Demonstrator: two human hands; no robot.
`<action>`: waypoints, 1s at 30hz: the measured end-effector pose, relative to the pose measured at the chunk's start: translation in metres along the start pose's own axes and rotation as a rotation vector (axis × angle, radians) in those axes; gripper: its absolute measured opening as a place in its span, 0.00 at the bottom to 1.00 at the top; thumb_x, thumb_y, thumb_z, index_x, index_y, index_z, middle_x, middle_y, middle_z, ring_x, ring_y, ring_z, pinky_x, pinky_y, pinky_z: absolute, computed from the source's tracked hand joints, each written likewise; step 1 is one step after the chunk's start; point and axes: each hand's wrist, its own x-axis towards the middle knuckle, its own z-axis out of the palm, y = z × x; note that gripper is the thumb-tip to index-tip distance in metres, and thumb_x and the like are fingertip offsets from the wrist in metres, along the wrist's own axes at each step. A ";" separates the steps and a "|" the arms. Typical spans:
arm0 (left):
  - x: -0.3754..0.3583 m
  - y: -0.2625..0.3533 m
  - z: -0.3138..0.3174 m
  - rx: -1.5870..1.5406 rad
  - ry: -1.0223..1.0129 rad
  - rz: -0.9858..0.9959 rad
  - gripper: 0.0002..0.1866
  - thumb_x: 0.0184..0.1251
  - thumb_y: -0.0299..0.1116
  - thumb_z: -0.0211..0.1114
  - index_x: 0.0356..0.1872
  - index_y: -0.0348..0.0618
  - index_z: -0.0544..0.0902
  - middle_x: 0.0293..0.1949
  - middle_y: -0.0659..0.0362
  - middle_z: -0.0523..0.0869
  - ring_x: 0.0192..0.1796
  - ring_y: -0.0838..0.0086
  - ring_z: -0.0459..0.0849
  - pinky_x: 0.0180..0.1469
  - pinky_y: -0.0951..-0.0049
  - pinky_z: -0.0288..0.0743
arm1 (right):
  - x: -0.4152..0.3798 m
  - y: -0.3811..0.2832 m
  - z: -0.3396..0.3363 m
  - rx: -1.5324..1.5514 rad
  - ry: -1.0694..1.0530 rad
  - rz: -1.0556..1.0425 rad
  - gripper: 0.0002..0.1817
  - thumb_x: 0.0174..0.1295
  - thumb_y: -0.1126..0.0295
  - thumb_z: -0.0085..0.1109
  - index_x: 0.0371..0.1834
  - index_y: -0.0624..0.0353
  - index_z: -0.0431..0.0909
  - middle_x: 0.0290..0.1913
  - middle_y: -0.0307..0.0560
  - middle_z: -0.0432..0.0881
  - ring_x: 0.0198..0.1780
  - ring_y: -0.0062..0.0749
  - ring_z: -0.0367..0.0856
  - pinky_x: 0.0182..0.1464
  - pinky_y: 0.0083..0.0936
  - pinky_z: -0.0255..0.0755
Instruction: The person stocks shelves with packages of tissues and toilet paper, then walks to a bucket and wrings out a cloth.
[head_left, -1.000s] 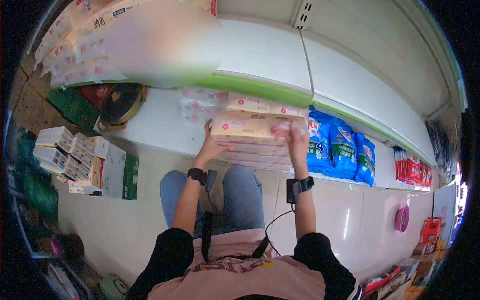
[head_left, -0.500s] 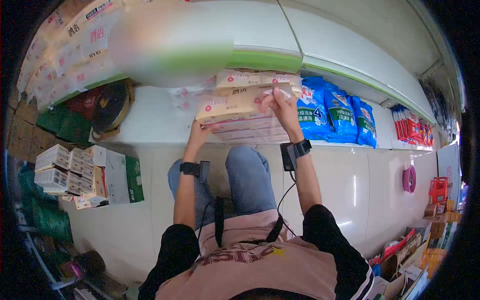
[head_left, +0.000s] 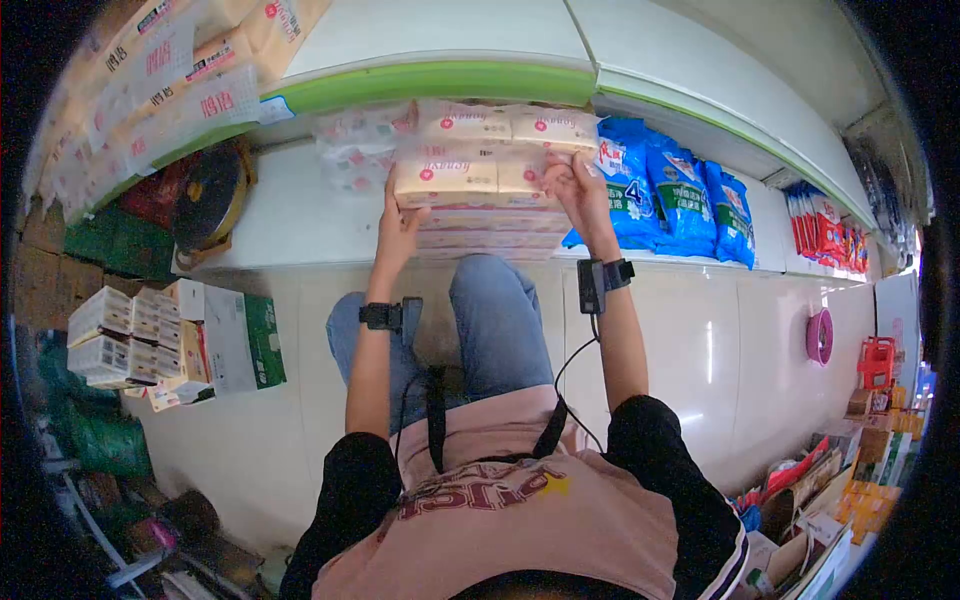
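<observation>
A cream tissue pack [head_left: 450,178] with pink print lies level on top of a stack of similar packs [head_left: 490,240] at the front of the low shelf. My left hand [head_left: 398,228] wraps round its left end, thumb at the front. My right hand [head_left: 580,190] is closed on its right end, at the clear wrapping. Behind it stand more cream packs [head_left: 465,122], and clear-wrapped packs [head_left: 355,130] lie to the left. Just right of my right hand are blue bags [head_left: 628,200].
The white shelf [head_left: 300,215] has a green-edged shelf [head_left: 430,85] above it. A round dark pan-like item [head_left: 210,200] lies at left. Boxed packs [head_left: 130,335] stand on the floor at left. At right are red packets [head_left: 825,245], a pink basket [head_left: 819,336] and a red stool [head_left: 877,362].
The tissue pack went from tilted to level on the stack, with both my hands still on it. The view has shifted, and the blurred area over the upper shelf is gone.
</observation>
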 end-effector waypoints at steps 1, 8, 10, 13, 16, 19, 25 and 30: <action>-0.001 -0.002 0.000 0.001 -0.001 0.004 0.36 0.55 0.26 0.57 0.63 0.49 0.47 0.56 0.53 0.65 0.55 0.69 0.67 0.55 0.73 0.62 | -0.004 -0.006 0.007 0.000 -0.001 -0.004 0.20 0.64 0.61 0.35 0.38 0.73 0.68 0.25 0.53 0.76 0.27 0.34 0.76 0.30 0.22 0.69; -0.007 -0.010 0.000 -0.008 -0.022 0.022 0.36 0.56 0.30 0.58 0.63 0.44 0.47 0.59 0.54 0.59 0.60 0.69 0.60 0.58 0.70 0.59 | -0.016 -0.046 0.026 -0.708 0.057 -0.175 0.19 0.63 0.62 0.38 0.32 0.66 0.76 0.25 0.41 0.76 0.24 0.20 0.72 0.29 0.16 0.65; -0.001 -0.011 -0.002 0.025 0.002 0.081 0.36 0.57 0.30 0.58 0.63 0.43 0.46 0.58 0.53 0.60 0.60 0.69 0.60 0.58 0.69 0.59 | -0.025 -0.044 0.015 -0.766 0.052 -0.193 0.18 0.63 0.63 0.38 0.32 0.66 0.76 0.25 0.41 0.76 0.24 0.19 0.71 0.29 0.16 0.65; -0.002 -0.007 0.003 -0.046 0.085 0.001 0.37 0.57 0.30 0.58 0.62 0.42 0.45 0.58 0.52 0.61 0.59 0.69 0.61 0.57 0.69 0.60 | -0.043 -0.046 0.013 -0.873 0.056 -0.167 0.15 0.62 0.66 0.41 0.33 0.65 0.76 0.26 0.40 0.77 0.26 0.19 0.72 0.29 0.15 0.64; -0.005 -0.009 0.002 -0.069 0.140 0.063 0.37 0.57 0.31 0.58 0.62 0.42 0.44 0.57 0.52 0.62 0.58 0.69 0.62 0.57 0.69 0.60 | -0.057 -0.031 0.009 -0.936 0.117 -0.165 0.11 0.60 0.71 0.43 0.34 0.64 0.76 0.28 0.40 0.77 0.28 0.20 0.72 0.30 0.16 0.64; -0.008 -0.012 0.001 -0.025 0.053 0.000 0.36 0.56 0.30 0.59 0.62 0.42 0.47 0.55 0.51 0.63 0.58 0.68 0.63 0.57 0.69 0.59 | -0.061 -0.011 0.002 -1.023 0.172 -0.175 0.10 0.59 0.71 0.44 0.37 0.61 0.75 0.32 0.40 0.75 0.32 0.21 0.70 0.33 0.16 0.64; -0.002 -0.053 0.003 0.109 0.036 -0.002 0.35 0.52 0.27 0.61 0.59 0.39 0.51 0.53 0.51 0.66 0.55 0.67 0.66 0.56 0.71 0.59 | -0.063 0.009 0.014 -1.436 0.160 -0.439 0.21 0.47 0.76 0.57 0.47 0.60 0.67 0.46 0.53 0.65 0.47 0.42 0.64 0.48 0.29 0.60; -0.006 -0.020 0.009 0.265 0.069 -0.055 0.38 0.47 0.20 0.62 0.59 0.37 0.51 0.47 0.50 0.71 0.49 0.65 0.72 0.51 0.70 0.66 | -0.061 0.047 -0.021 -1.361 0.746 -0.426 0.52 0.29 0.66 0.73 0.58 0.69 0.49 0.54 0.57 0.60 0.55 0.44 0.59 0.56 0.32 0.55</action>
